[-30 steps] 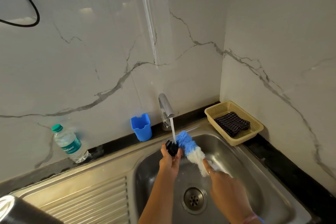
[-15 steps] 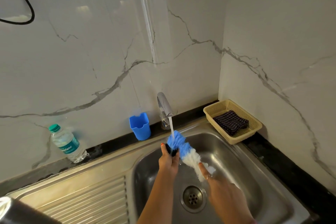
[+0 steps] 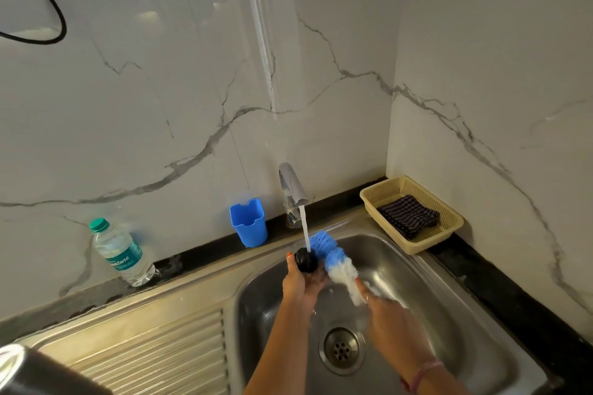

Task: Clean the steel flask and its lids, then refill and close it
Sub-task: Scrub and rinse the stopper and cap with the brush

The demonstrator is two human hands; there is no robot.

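While water runs, lid (image 3: 305,260) atop left hand (image 3: 301,285)

Legible text: one item only. The water bottle (image 3: 121,253), standing on the table well to the left of the left-hand fingers (image 3: 291,261), carries a teal label with slanted white cursive lettering. The visible part reads "nature"; its opening letters curve out of sight around the bottle. Smaller print on the label is too fine to read.
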